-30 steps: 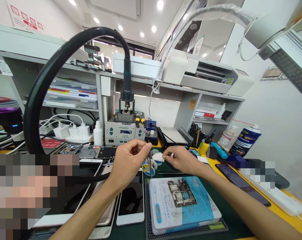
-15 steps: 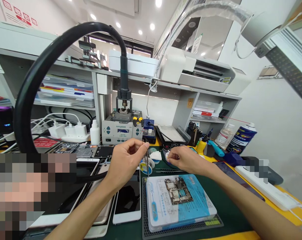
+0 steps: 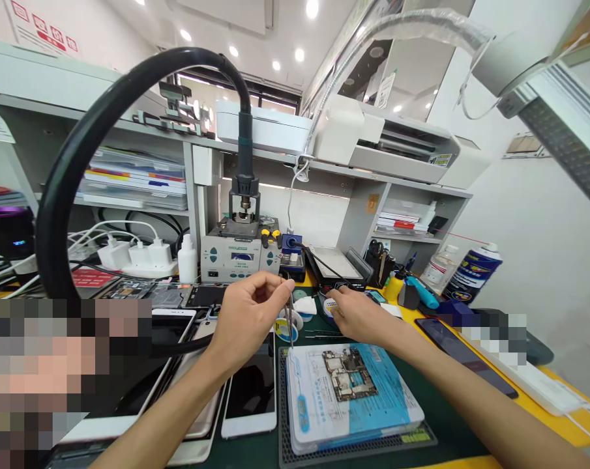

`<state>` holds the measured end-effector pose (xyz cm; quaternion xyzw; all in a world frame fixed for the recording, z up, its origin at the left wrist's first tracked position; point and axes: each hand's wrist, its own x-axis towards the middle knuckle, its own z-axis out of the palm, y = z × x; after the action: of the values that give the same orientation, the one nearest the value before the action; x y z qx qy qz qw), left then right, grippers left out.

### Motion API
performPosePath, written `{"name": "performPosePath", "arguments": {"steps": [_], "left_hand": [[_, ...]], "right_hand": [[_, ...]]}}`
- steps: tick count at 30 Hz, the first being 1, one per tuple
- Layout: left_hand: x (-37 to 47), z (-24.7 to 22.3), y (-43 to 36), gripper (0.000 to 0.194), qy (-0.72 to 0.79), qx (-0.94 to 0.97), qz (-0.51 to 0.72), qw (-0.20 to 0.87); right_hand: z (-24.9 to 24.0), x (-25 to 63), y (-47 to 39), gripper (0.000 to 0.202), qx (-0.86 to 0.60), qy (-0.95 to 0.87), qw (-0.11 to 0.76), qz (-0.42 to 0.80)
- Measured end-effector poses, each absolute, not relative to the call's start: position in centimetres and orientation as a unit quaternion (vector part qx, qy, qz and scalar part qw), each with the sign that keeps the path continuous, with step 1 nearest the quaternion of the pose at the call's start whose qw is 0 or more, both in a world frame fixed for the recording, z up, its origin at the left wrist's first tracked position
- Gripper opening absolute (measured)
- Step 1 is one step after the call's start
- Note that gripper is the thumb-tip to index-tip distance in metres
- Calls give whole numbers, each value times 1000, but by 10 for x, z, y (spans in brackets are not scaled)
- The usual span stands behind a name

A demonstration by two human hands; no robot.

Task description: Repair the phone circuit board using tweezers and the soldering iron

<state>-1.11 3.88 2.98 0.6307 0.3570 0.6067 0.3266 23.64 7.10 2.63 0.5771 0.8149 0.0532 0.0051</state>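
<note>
Tweezers (image 3: 291,326) are pinched between the thumb and fingers of my left hand (image 3: 248,316), their tips pointing down beside the far left corner of a white-and-blue box (image 3: 324,420). A phone circuit board (image 3: 349,374) lies flat on that box. My right hand (image 3: 360,314) is behind the box, its fingers closed at the edge of a small round container (image 3: 330,305) with a pale top; its fingertips are partly hidden. Between my hands are a solder wire spool (image 3: 285,330) and a piece of white tissue (image 3: 305,305).
A white-framed phone (image 3: 250,391) lies left of the box. A hot-air station (image 3: 238,254) with a black hose (image 3: 55,195) stands behind. To the right are a dark phone (image 3: 465,355), a white power strip (image 3: 534,378) and a spray can (image 3: 473,273). Pixelation covers the lower left.
My right hand has shifted slightly, its fingers now reaching farther over the round container. My left hand with the tweezers stays almost in place. The view has moved a little.
</note>
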Motion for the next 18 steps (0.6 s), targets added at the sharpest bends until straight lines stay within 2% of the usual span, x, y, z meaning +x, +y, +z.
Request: {"name": "performPosePath", "arguments": {"steps": [7,18], "left_hand": [[-11,28,40,39,352,635,607,324],[-11,34,35,43,354,634,611,316]], "right_hand": [[23,221,79,37,604,793,57,56],[22,221,80,38,609,790,46,50]]}}
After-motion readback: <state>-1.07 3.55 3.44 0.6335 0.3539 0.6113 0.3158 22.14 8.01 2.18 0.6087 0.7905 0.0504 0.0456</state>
